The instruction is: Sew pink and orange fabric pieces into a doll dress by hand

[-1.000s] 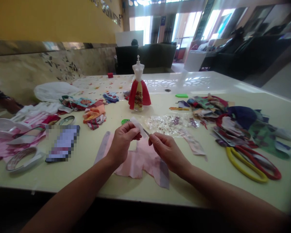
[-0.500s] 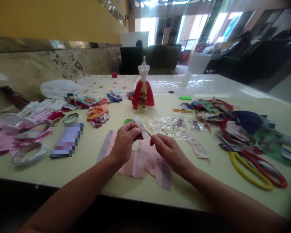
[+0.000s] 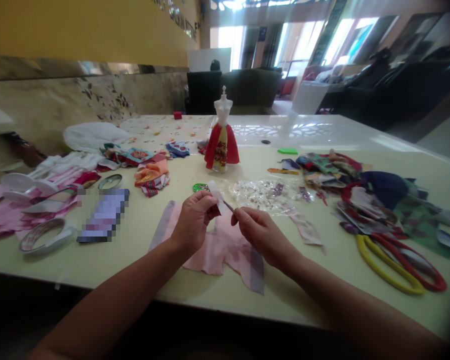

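Observation:
My left hand [image 3: 195, 215] is closed, pinching a small white strip [image 3: 216, 191] with a bit of dark red cloth below it. In my right hand [image 3: 260, 232] a slim dark tool [image 3: 228, 205], perhaps tweezers, is gripped; its tip touches or nearly touches the strip. Pale pink fabric [image 3: 210, 255] with grey edges lies flat under both hands. Just behind the left hand is a green item [image 3: 201, 187]. Farther back a white doll dress form [image 3: 223, 109] stands upright in a red and gold skirt [image 3: 230, 147].
Left lie a tape roll [image 3: 45, 235], a blurred-out phone [image 3: 104, 215] and pink cloth [image 3: 0, 210]. A clear bag of small beads [image 3: 258, 195] sits centre right. On the right are fabric scraps [image 3: 330, 170] and large scissors with yellow and red handles [image 3: 390, 265].
Both hands keep nearly the same pose. The strip and the tool tip have shifted very slightly, and the whole view has moved a little.

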`<state>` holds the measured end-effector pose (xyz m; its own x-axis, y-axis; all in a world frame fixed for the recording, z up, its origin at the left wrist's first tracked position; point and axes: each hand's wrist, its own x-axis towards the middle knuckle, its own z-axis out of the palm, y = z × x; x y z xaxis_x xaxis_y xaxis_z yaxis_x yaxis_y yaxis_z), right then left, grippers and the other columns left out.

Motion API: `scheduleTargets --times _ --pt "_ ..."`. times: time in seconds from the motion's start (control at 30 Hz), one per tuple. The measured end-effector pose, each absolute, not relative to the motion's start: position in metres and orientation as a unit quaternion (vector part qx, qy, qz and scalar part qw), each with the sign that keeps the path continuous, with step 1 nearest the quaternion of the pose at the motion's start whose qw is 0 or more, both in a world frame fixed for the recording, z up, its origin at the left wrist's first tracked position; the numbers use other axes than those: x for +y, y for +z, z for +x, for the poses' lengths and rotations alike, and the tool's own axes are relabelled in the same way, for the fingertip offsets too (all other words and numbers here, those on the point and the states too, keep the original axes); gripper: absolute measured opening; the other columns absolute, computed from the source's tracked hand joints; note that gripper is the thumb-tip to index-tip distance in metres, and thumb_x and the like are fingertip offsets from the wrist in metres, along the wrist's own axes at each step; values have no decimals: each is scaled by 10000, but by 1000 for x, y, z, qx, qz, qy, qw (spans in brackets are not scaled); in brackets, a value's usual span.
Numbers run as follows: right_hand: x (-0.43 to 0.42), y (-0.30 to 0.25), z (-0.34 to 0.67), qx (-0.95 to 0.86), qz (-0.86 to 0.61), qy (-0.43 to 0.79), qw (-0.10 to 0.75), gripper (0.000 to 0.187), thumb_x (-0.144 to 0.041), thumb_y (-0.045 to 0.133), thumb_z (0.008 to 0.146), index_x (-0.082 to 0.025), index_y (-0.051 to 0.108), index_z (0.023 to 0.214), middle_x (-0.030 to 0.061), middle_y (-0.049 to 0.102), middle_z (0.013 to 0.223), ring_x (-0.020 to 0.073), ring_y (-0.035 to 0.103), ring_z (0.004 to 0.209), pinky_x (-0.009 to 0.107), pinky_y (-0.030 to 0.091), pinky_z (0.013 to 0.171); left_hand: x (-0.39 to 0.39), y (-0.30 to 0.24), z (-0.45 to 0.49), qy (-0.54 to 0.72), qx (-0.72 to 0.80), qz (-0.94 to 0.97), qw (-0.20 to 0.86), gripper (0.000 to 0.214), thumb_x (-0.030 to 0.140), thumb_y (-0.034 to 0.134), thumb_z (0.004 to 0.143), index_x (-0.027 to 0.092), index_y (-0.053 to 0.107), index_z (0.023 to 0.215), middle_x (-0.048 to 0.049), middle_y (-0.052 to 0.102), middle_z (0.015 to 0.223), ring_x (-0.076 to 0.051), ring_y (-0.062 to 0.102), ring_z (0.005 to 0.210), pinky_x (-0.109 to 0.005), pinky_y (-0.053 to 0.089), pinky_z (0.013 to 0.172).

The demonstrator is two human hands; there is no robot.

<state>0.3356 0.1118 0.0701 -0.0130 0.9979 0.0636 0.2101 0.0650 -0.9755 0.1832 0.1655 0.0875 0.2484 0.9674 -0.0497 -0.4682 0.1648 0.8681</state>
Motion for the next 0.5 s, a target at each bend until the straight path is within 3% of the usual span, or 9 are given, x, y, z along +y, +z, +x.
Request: scheduleTargets --times 0.5 --pt "113 66 337 -503 -528 505 461 465 -601 485 934 -180 568 756 -87 295 484 59 209 419 226 137 410 183 90 175 586 329 335 660 189 188 718 611 155 537 655 29 604 634 -83 570 612 -210 486 630"
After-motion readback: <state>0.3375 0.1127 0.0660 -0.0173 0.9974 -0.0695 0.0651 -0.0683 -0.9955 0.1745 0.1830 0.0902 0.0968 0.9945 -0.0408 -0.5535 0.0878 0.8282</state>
